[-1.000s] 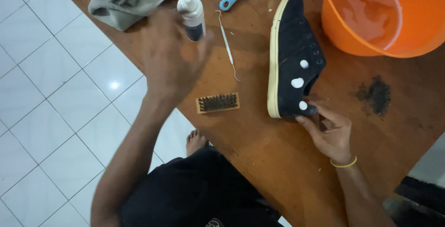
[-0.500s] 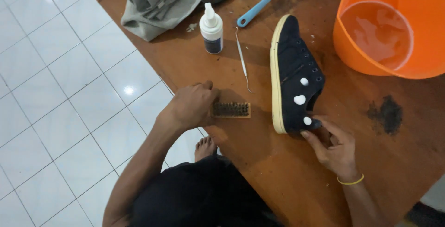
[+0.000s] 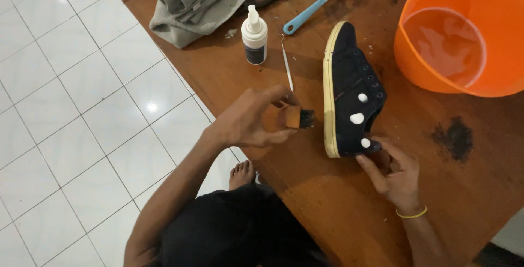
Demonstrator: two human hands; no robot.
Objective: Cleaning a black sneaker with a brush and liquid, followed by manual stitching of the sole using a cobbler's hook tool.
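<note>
Dim, warm light; overhead glare on floor tiles (small hotspot); soft shadows, slight blur.

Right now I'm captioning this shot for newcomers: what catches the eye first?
The dark shoe lying on the wooden table, dotted with white foam blobs, stands out; the right hand steadies its heel. Left of it, the left hand holds a small wooden brush. At top right sits a bright orange bucket of water.
</note>
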